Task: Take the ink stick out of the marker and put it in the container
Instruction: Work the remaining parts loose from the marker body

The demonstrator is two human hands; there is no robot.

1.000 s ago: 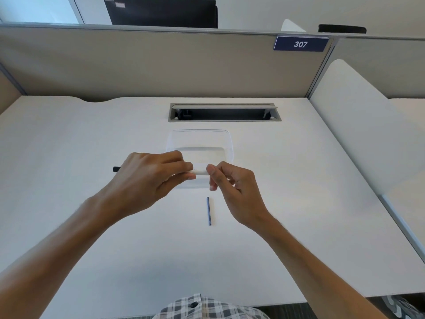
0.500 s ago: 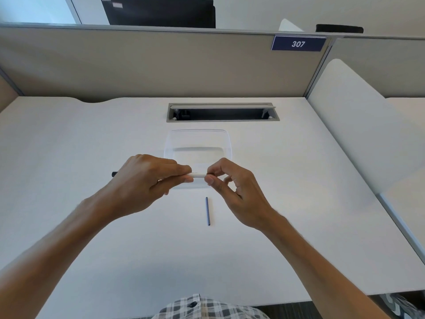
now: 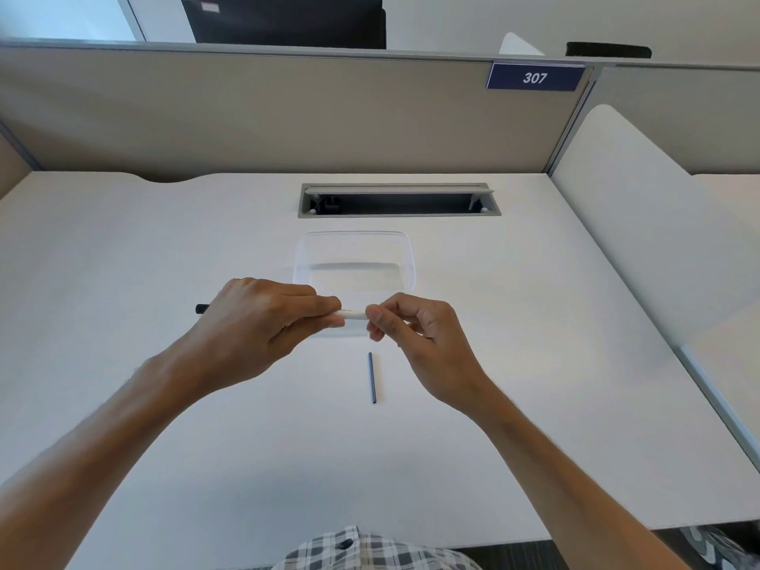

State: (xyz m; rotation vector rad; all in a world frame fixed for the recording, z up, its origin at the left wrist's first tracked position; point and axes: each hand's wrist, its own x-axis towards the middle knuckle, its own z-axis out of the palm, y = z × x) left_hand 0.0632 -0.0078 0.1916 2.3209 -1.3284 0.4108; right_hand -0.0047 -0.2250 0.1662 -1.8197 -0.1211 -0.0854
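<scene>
Checked shirt (image 3: pixel 370 549) fabric shows at the very bottom edge, closest to you. Beyond it your two forearms reach out over the white tabletop (image 3: pixel 123 248). Between them a thin blue stick (image 3: pixel 372 378) lies flat on the surface by itself, pointing away from you, touched by neither hand, just short of the container.

Your left hand (image 3: pixel 263 322) is wrapped around the marker (image 3: pixel 351 313), fingers curled over the barrel, so only a short white stretch shows past your fingertips and a black end pokes out on the far left side of your fist. The marker is held level, above the tabletop. Your right hand (image 3: pixel 415 335) meets that white end – thumb and forefinger pinch the tip of it, the other fingers curled loosely behind.

Just past your hands sits the clear container (image 3: pixel 353 240), its near edge hidden behind the marker and your knuckles; I cannot tell whether anything lies inside. Farther back is a grey cable slot (image 3: pixel 399 199) set into the tabletop, then the beige divider (image 3: pixel 246 117) with a blue label (image 3: pixel 534 77) reading 307.
</scene>
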